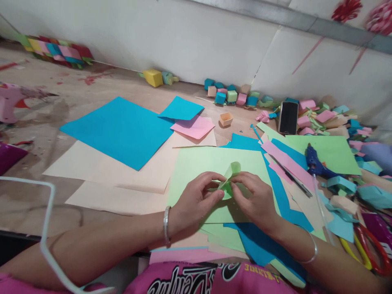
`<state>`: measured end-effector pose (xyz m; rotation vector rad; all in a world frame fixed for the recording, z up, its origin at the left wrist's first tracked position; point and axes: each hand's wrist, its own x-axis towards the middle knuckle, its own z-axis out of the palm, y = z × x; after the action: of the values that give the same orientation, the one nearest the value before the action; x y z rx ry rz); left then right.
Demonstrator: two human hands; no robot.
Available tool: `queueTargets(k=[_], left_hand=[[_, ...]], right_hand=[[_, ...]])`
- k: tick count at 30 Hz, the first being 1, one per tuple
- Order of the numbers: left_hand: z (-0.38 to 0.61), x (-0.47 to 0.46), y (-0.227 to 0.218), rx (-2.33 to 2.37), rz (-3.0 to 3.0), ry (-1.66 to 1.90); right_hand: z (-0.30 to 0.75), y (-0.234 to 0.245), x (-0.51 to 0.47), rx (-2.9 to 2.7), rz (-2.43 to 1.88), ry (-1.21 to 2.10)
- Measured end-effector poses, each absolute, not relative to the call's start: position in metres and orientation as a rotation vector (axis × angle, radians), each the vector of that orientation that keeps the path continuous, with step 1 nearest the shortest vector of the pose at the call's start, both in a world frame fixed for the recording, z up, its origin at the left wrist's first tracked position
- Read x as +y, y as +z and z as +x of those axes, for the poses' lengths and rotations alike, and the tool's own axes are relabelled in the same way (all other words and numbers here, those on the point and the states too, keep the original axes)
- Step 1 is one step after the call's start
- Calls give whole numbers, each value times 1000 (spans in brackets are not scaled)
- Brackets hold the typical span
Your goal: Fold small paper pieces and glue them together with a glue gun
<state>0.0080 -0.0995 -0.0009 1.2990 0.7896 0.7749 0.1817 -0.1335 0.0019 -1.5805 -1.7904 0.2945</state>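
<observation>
1. Your left hand [196, 196] pinches a small folded green paper [228, 188] between thumb and fingers, from its left side.
2. Your right hand [254, 198] grasps the same piece from the right, so your two sets of fingertips almost meet around it.
3. That folded piece sits in front of you, above a large pale green sheet [192, 175] that lies among other papers on the worktop [128, 87].
4. To your left, a big blue sheet [119, 130] overlaps cream sheets [128, 175]. A little blue square [182, 107] partly covers a pink square [194, 128].
5. Beyond these you have a tiny cream box [226, 119], its open side up.
6. To your right, a slim dark pen-like tool [290, 175] lies across paper strips, near a blue glue gun [312, 157]. Farther back, a phone [288, 117] is beside a heap of coloured paper pieces [324, 116].
7. Near your right forearm you find scissors [375, 249] with red and yellow handles.
8. Small coloured boxes [232, 96] line the foot of the wall [199, 41]; a pink glue gun [8, 102] is at your far left.
</observation>
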Motion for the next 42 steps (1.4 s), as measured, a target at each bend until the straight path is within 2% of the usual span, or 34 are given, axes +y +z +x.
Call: queueTargets(k=[8, 17, 26, 30, 35, 42], left_hand=[[6, -100, -1, 744, 1391, 795], [3, -98, -3, 725, 1470, 828], [8, -100, 3, 680, 1104, 806], [8, -99, 3, 677, 891, 656], [4, -96, 0, 444, 663, 477], [6, -95, -3, 460, 708, 596]], right_hand=[[180, 8, -133, -1430, -1726, 527], [188, 7, -128, -1515, -1572, 812], [189, 7, -128, -1387, -1503, 912], [188, 7, -128, -1394, -1459, 969], [187, 11, -130, -1432, -1483, 988], [190, 12, -128, -1371, -1571, 885]])
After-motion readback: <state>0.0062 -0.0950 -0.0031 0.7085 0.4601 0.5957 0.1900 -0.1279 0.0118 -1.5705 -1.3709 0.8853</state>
